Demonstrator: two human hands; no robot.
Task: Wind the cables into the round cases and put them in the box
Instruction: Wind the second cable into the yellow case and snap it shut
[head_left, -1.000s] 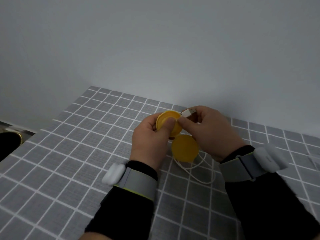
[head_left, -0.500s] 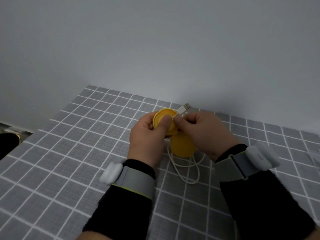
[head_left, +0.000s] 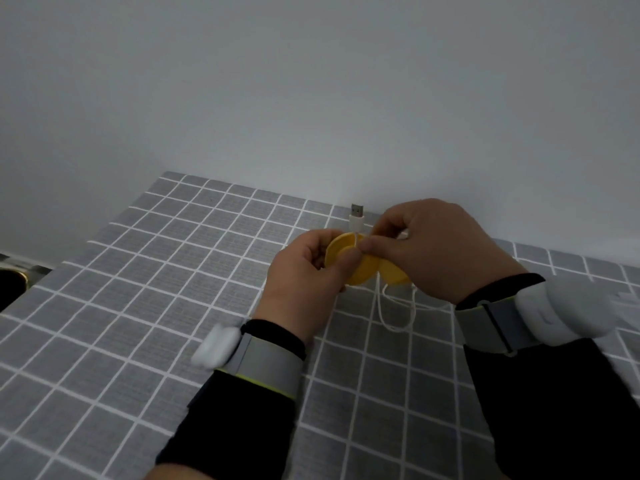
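Observation:
A yellow round case (head_left: pixel 341 251), opened into two joined halves, is held above the table near its far edge. My left hand (head_left: pixel 301 282) grips the left half, thumb on its face. My right hand (head_left: pixel 436 251) pinches the white cable (head_left: pixel 394 313) against the case, and the other yellow half (head_left: pixel 393 273) shows below its fingers. The cable's USB plug (head_left: pixel 356 216) sticks up past the case toward the wall. Loose loops of cable hang down onto the cloth between my wrists. No box is in view.
The table carries a grey cloth with a white grid (head_left: pixel 138 306) and ends at a plain grey wall. A dark round object with a brass rim (head_left: pixel 10 282) sits off the table's left edge. Both wrists wear grey bands with white pods.
The USB plug has swung from pointing right to standing upright behind the case. Both hands shifted slightly right and farther away, and the hanging cable loops have grown shorter.

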